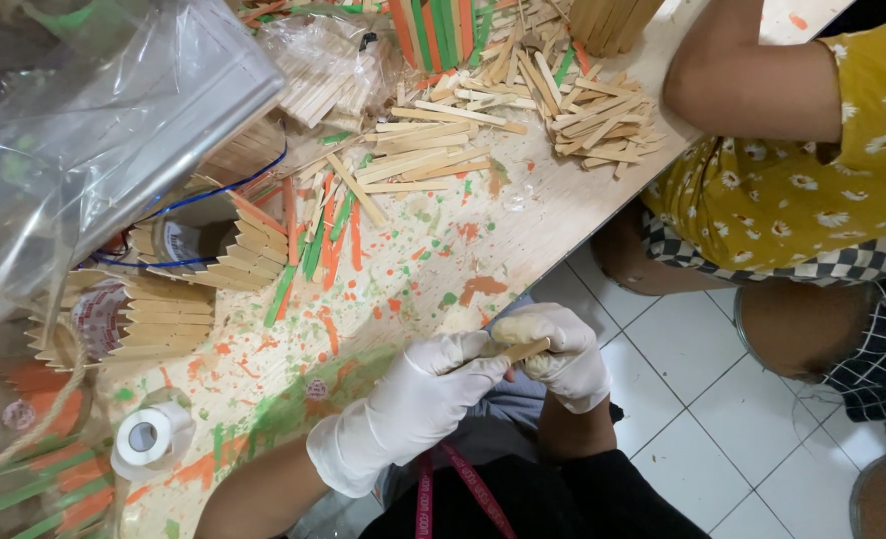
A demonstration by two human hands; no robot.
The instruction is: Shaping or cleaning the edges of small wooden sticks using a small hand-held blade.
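Both gloved hands grasp one plain wooden stick (521, 351) just off the near edge of the table (553, 215). Fingers of the right hand (555, 351) curl closed around the stick's outer end; fingertips of the left hand (413, 399) pinch its inner end (the gloves are white and stained). Hands touch each other at the stick, above the person's lap. On the paint-spattered table beyond them lie loose orange and green sticks (313, 245) and a heap of plain sticks (523, 110). Two stick-clad round holders (164, 289) rest on their sides at left, with a roll of white tape (149, 437) near the table edge. Another person in a yellow floral top (812, 170) sits at right.
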